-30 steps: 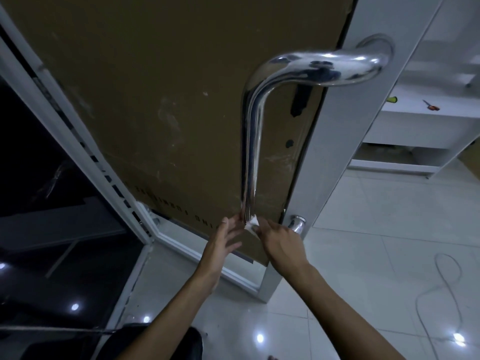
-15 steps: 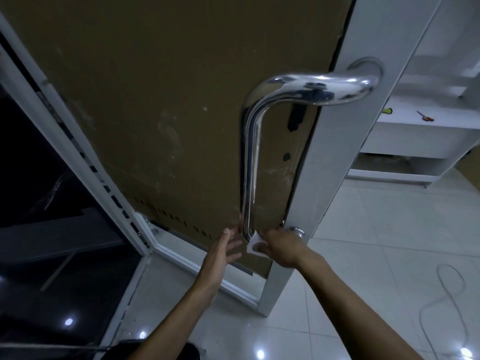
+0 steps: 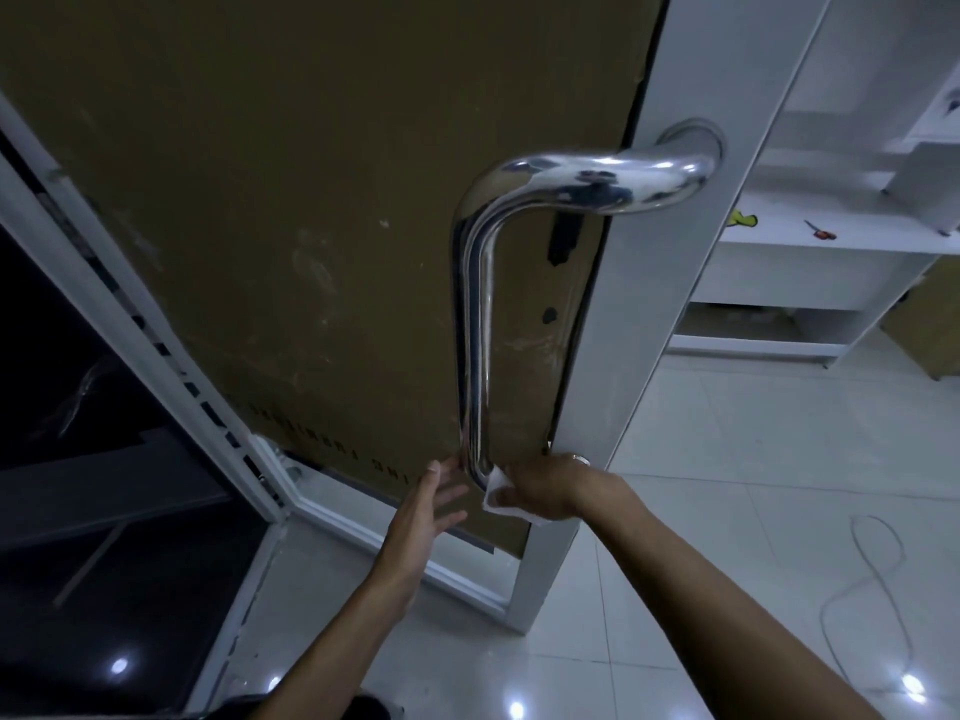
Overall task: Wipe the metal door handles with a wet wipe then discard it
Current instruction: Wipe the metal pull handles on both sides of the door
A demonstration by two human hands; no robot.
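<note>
- A long shiny metal door handle (image 3: 474, 324) is fixed on a brown door (image 3: 311, 226). Its long bar runs up and down, and at the top it bends over to the white door edge (image 3: 644, 283).
- A white wet wipe (image 3: 493, 492) is held by the right hand (image 3: 540, 490). The fingers are curled round the wipe, and the wipe is pressed against the very bottom of the bar, where the bar bends toward the door.
- The left hand (image 3: 423, 511) is held open, with the fingers straight and spread. Nothing is held in it. It is just beside the bottom of the bar, on the left side. Whether the fingertips touch the metal cannot be told.
- Both hands are at the low end of the handle. All the rest of the bar lies above them, going straight up.
- The right hand is the nearer one to the bar, and the wipe is already in it. So it is judged that the next wipe would be made up along the bar, toward the top bend.
- The wipe is not thrown away yet. No bin can be seen.
- A white shelf (image 3: 779, 246) and a thin cord (image 3: 878, 579) on the tiled floor (image 3: 727, 459) can be seen to the right.
</note>
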